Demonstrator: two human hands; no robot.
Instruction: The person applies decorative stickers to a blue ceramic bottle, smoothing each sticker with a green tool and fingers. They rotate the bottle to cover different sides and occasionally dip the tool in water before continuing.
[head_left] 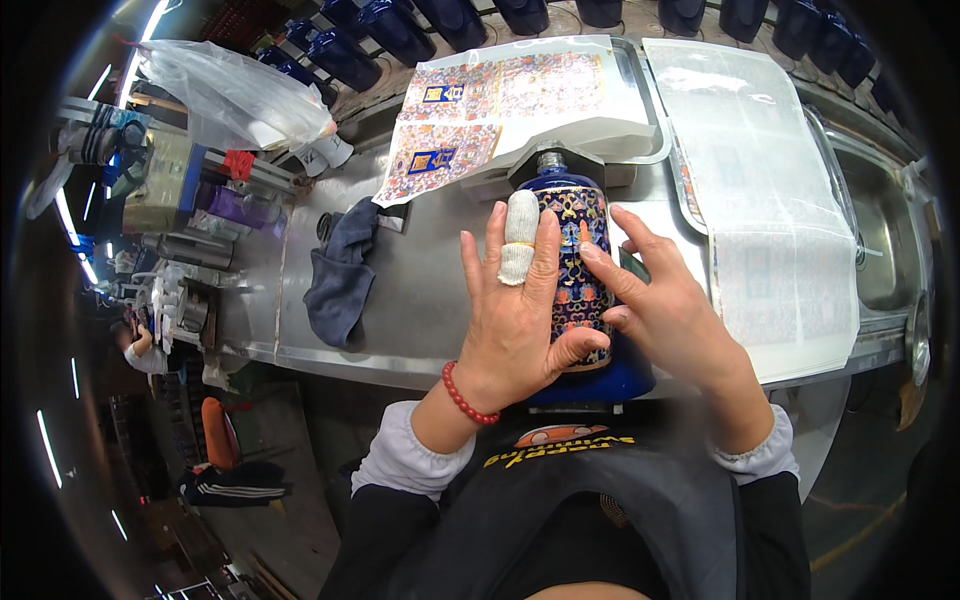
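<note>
A dark blue bottle (582, 225) with a colourful floral pattern lies in front of me, its neck pointing away. My left hand (512, 320) rests flat along the bottle's left side, fingers stretched out and thumb apart. On one of its fingers is a white knitted finger sleeve (520, 235), and red beads circle the wrist. My right hand (665, 300) is at the bottle's right side, its fingers apart and slightly bent, with fingertips at the patterned surface. Neither hand is wrapped round the bottle. Part of the pattern is hidden under my hands.
Printed decal sheets (550, 85) lie on a tray at the back, and more sheets under translucent paper (765, 200) lie to the right. A grey-blue cloth (340, 275) is on the metal table at left. A sink (870, 245) is far right; blue bottles (450, 25) line the back.
</note>
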